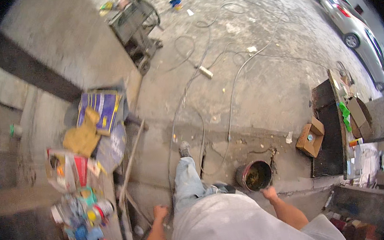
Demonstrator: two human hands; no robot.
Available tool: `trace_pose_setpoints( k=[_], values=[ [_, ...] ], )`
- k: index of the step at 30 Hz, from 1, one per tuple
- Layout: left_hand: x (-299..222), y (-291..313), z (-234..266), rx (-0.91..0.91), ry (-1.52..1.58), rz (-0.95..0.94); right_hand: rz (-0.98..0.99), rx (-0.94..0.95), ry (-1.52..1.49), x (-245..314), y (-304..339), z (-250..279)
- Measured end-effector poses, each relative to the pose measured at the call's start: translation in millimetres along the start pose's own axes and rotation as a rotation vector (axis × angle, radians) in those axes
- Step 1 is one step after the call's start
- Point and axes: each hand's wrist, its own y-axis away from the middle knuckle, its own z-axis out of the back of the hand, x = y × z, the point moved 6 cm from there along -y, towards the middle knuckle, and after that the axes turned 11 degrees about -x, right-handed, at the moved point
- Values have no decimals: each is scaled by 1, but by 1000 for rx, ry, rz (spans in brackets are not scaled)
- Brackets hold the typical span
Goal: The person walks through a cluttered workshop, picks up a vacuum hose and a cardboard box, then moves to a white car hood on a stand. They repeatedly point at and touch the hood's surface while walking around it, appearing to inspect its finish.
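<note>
left hand (160,212): clenched, empty | right hand (270,192): unclear (blurred), beside one bucket (254,176)

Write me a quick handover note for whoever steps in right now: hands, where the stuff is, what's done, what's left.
Left hand: fist closed, empty as far as shows, hanging by the left hip near the cluttered bench.
Right hand: out to the side, just beside the bucket; whether it touches is unclear.
Bucket stands on the floor by the step, holding some yellowish stuff.
Cables trail across the floor ahead.
Done: nothing is in hand, bucket set down.
Left: cannot tell from this view.
</note>
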Motion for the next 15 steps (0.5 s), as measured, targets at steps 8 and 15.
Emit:
trace_pose_setpoints(
  k=[8,15],
  values=[
    [-206,-210,4,128,-347,-200,-298,179,-98,131,-39,14],
    [-528,-367,97,73,-357,-476,-372,-112,-366,251,-109,62]
  ],
)
